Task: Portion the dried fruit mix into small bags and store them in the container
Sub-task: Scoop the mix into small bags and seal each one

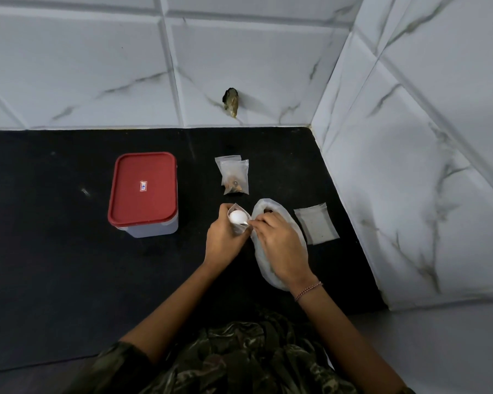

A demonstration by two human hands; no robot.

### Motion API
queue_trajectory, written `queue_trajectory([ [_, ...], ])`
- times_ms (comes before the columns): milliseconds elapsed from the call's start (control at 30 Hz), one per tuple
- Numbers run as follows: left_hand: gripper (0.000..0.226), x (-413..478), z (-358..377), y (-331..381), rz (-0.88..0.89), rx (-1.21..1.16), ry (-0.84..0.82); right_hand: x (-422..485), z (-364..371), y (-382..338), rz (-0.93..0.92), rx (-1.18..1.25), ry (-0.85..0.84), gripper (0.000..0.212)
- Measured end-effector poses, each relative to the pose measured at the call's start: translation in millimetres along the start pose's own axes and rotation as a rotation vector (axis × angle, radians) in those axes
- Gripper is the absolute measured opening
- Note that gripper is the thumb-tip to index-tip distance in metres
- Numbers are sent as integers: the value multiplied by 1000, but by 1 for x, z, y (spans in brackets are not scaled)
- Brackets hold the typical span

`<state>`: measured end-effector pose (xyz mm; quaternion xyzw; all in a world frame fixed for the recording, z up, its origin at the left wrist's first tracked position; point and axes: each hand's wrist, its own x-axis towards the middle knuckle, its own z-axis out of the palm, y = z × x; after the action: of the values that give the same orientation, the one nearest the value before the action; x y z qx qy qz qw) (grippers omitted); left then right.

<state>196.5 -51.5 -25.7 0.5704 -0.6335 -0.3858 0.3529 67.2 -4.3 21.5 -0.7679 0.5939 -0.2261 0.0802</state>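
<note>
My left hand (pixel 224 240) grips a small clear bag (pixel 237 223), held upright with its mouth open. My right hand (pixel 281 247) pinches the handle of a white spoon (pixel 237 216), whose bowl is turned over the small bag's mouth. Under my right hand lies the large white bag of dried fruit mix (pixel 271 211), open at its far end. Two filled small bags (pixel 235 176) lie stacked beyond my hands. A closed container with a red lid (pixel 143 187) stands to the left.
A few empty small bags (pixel 316 223) lie flat to the right of the big bag. Everything sits on a black countertop (pixel 54 251). White marble-tiled walls close the back and the right side, forming a corner.
</note>
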Motion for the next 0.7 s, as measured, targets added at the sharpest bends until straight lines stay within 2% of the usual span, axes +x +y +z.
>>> queue_trajectory([
  [100,52,1,-1,2,7,-22,3,-4,3,4,-117,-132,136,28],
  [167,53,1,-2,3,1,-33,6,-4,4,3,-90,-72,206,24],
  [267,54,0,-2,3,-12,-42,-1,0,-1,-3,235,304,333,17],
  [333,53,-1,-3,1,-16,-43,-10,1,-5,3,423,435,362,16],
  [433,53,-1,0,-4,-18,-33,-30,-6,-12,24,607,462,316,17],
  [500,53,-2,3,-8,-33,-35,-57,-14,-12,40,657,360,241,17],
  [700,51,-5,12,-7,-66,-17,-139,-28,-11,53,600,-90,-10,22],
])
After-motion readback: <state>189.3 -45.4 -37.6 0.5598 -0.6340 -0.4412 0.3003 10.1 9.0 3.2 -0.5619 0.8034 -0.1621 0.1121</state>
